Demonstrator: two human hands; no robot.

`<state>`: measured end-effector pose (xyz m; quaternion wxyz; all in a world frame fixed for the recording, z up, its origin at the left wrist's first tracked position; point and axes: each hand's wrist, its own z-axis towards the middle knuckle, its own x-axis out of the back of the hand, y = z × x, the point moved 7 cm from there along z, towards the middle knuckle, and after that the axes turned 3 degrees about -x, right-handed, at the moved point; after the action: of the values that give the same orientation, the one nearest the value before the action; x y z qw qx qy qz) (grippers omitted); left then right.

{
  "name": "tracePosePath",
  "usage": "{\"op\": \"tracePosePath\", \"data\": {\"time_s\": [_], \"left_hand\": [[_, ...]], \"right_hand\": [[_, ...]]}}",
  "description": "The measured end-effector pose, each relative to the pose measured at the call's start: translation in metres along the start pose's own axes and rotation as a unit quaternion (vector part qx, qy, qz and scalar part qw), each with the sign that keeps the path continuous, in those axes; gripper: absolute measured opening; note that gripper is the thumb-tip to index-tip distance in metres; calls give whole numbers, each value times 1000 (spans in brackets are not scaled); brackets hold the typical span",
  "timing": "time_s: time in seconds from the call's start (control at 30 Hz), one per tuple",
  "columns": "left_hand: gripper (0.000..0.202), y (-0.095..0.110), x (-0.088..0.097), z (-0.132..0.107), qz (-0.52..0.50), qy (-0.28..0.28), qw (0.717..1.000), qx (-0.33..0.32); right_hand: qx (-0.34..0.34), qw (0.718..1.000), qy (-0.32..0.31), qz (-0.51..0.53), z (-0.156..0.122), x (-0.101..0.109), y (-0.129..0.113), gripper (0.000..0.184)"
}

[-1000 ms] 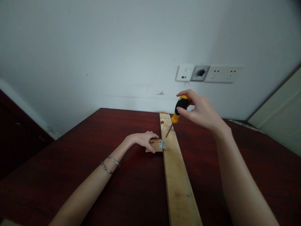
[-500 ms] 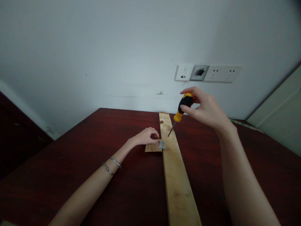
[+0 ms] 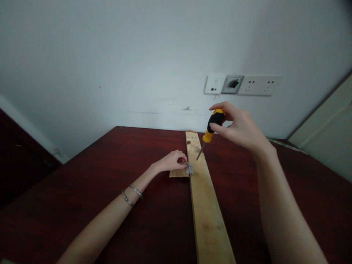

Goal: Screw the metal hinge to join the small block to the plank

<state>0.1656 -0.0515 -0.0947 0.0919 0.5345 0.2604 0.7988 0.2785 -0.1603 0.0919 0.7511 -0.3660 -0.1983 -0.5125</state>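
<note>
My right hand [image 3: 233,123] grips a screwdriver [image 3: 216,121] by its black and yellow handle. The metal shaft slants down to the left, its tip over the long wooden board [image 3: 207,205], just beyond a small metal hinge [image 3: 189,169]. The hinge bridges the board and a small wooden piece [image 3: 178,173] on its left. My left hand [image 3: 173,160] rests over that piece, thumb and fingers curled together at the hinge's left leaf. Whatever may be pinched there is too small to make out.
Under everything is a dark red wooden table [image 3: 132,161]. Behind it rises a white wall with a row of sockets [image 3: 260,85] and a black plug [image 3: 233,84]. A thin pale strip [image 3: 287,145] lies along the table's back right edge.
My left fingers have shifted slightly right, nearer the hinge. The right hand and screwdriver have hardly moved.
</note>
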Motion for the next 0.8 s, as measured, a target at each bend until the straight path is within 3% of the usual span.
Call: {"op": "tracePosePath", "data": {"time_s": [0.33, 0.8], "left_hand": [[7, -3, -2, 0, 26, -6, 999, -27], [12, -7, -8, -2, -19, -14, 1000, 13]], "right_hand": [[-12, 1000, 2, -18, 0, 5, 4, 40], [-53, 998, -36, -17, 3, -4, 19, 45]]}}
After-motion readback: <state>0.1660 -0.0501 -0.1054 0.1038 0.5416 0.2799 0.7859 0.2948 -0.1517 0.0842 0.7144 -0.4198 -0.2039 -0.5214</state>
